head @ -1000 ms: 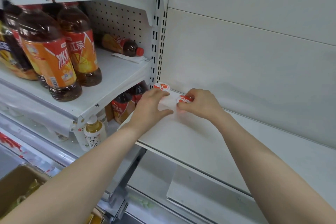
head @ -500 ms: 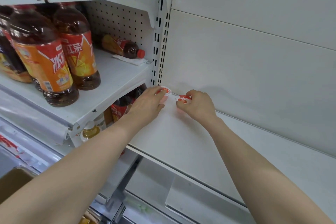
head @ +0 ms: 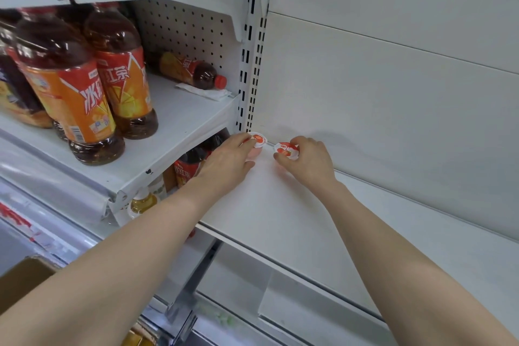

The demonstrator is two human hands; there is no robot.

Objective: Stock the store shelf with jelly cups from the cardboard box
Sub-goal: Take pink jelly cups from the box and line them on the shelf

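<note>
Step in hand, by judgement: placing stage, two jelly cups being set at the back left corner of the empty store shelf (head: 295, 222). Early in the stocking; only these two cups visible on the shelf, the rest of its white surface bare toward 3 o'clock.

Item 1: left jelly cup (head: 257, 140). White foil lid with red fruit print, tucked in the corner against the slotted upright (head: 251, 70), at 12 o'clock of the left hand (head: 227, 161). Left hand palm down, fingers nearly straight and loosely spread, fingertips resting on the cup's lid edge and side; thumb lying on the shelf at 3 o'clock of the palm. Contact clear; a full grasp not evident, more a nudge or steadying touch.

Item 2: right jelly cup (head: 286, 151). Same lid, tilted slightly toward the camera, just beside item 1 at its 3 o'clock, not touching it. Right hand (head: 309, 161) curled, thumb below and fingers over the lid, pinched closed around the cup.

Item 3: cardboard box (head: 24, 279). Corner only, at 8 o'clock of the view, well apart from the shelf; contents not visible.

Adjacent stock: tea bottles (head: 92, 87) on the neighbouring shelf at 10 o'clock, one lying flat at the back.

Next move, by judgement: seat both cups flat and side by side, release, draw back both hands, return to the box for more.
</note>
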